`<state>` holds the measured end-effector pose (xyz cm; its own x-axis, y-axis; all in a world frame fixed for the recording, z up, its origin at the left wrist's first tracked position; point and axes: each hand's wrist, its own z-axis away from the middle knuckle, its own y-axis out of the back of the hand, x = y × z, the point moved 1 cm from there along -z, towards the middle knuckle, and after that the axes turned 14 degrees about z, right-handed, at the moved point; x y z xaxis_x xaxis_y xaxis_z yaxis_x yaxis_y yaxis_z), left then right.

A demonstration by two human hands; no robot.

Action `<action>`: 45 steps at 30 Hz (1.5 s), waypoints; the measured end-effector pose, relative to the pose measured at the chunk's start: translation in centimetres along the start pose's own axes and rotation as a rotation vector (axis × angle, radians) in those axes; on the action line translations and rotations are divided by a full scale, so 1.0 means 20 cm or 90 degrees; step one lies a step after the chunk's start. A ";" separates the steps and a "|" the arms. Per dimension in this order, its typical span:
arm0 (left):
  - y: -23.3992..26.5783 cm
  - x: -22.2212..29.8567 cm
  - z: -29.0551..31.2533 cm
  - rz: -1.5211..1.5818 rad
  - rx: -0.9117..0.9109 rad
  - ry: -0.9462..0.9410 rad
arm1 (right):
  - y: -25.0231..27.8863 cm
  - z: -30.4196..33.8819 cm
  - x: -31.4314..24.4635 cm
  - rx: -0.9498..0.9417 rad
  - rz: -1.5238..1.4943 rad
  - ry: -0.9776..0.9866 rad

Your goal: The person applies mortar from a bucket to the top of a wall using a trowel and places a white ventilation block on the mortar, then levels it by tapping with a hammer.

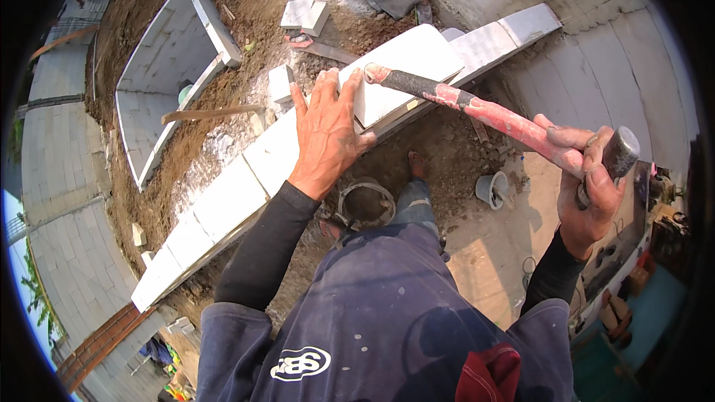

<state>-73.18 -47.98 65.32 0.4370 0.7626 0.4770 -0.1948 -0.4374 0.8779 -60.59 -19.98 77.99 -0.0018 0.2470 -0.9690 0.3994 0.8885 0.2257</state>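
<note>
A hammer [514,126] with a worn red and black handle is in my right hand [593,186]. My fingers wrap round it close to its dark head, and the handle's free end points left over a white block [410,67]. The block lies on top of a low wall of white blocks [231,192], turned slightly out of line with it. My left hand [326,130] rests against the block's left end, its fingers stretched out and the thumb apart. The handle's tip is just right of those fingers; whether it touches the block I cannot tell.
Beyond the wall are a handsaw [328,50], small block pieces [305,16], a wooden stick [212,112] and a block-walled pit [160,67] in the soil. Near my feet stand a round bucket [389,212] and a small white bucket [485,189]. Block walls [625,67] rise at right.
</note>
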 end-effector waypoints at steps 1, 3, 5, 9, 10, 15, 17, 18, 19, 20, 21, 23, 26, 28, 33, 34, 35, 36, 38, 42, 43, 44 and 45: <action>0.00 -0.01 0.00 0.004 0.002 0.001 | -0.01 -0.02 0.00 -0.032 0.014 0.010; 0.00 -0.01 0.00 0.013 0.007 -0.003 | -0.01 -0.03 0.00 -0.052 0.018 0.026; 0.01 0.01 0.00 0.013 0.005 -0.004 | 0.02 -0.02 0.01 -0.026 0.000 0.037; 0.00 0.02 0.00 0.009 0.000 -0.007 | 0.07 -0.06 0.03 -0.018 0.073 0.063; 0.00 0.01 0.00 0.003 -0.004 0.001 | 0.11 -0.09 0.03 0.005 0.083 0.084; -0.01 0.01 0.00 -0.012 -0.009 0.000 | 0.30 -0.19 -0.05 0.126 0.009 0.080; 0.00 0.01 0.00 -0.026 -0.010 0.014 | 0.27 -0.22 -0.05 0.070 0.071 0.043; 0.00 0.01 0.00 -0.023 -0.012 0.012 | 0.27 -0.23 -0.04 0.042 0.079 0.044; 0.00 0.02 -0.01 -0.020 -0.014 0.010 | 0.28 -0.25 -0.01 0.013 0.086 0.045; 0.00 0.02 -0.01 -0.017 -0.016 0.010 | 0.28 -0.26 0.00 -0.017 0.094 0.047; 0.00 0.03 -0.01 -0.017 -0.017 0.011 | 0.23 -0.27 -0.02 0.015 0.086 0.031; 0.00 0.04 -0.01 -0.015 -0.017 0.015 | 0.22 -0.29 -0.04 0.000 0.123 0.039; 0.02 0.04 0.00 -0.004 -0.021 0.022 | 0.23 -0.30 -0.03 -0.005 0.102 0.048; 0.00 0.02 0.00 -0.003 -0.014 0.011 | 0.24 -0.31 -0.04 0.002 0.101 0.050; 0.01 0.03 -0.01 0.013 -0.016 0.005 | 0.22 -0.30 -0.03 -0.012 0.121 0.044; 0.01 0.03 -0.01 0.016 -0.010 -0.003 | 0.22 -0.30 -0.02 -0.028 0.139 0.086; 0.02 0.02 0.00 0.005 -0.011 -0.001 | 0.22 -0.29 0.00 -0.042 0.156 0.129; 0.01 0.02 0.00 0.003 -0.012 -0.003 | 0.21 -0.28 -0.02 -0.043 0.141 0.113; 0.00 -0.02 0.01 0.051 0.008 0.010 | 0.17 -0.26 -0.05 -0.044 0.104 0.081; -0.02 -0.02 0.03 0.069 0.046 -0.007 | 0.09 -0.20 -0.13 -0.134 0.110 0.048; -0.02 -0.03 0.03 0.059 0.044 -0.007 | 0.05 -0.18 -0.14 -0.154 0.127 0.040; -0.02 -0.03 0.04 0.049 0.041 -0.008 | 0.03 -0.18 -0.15 -0.160 0.132 0.038; -0.02 -0.03 0.04 0.041 0.042 -0.011 | 0.02 -0.18 -0.17 -0.163 0.138 0.037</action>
<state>-72.72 -48.60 64.62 0.4404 0.7243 0.5305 -0.1651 -0.5155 0.8408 -63.75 -19.06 81.69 0.0021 0.4553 -0.8903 0.1525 0.8798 0.4503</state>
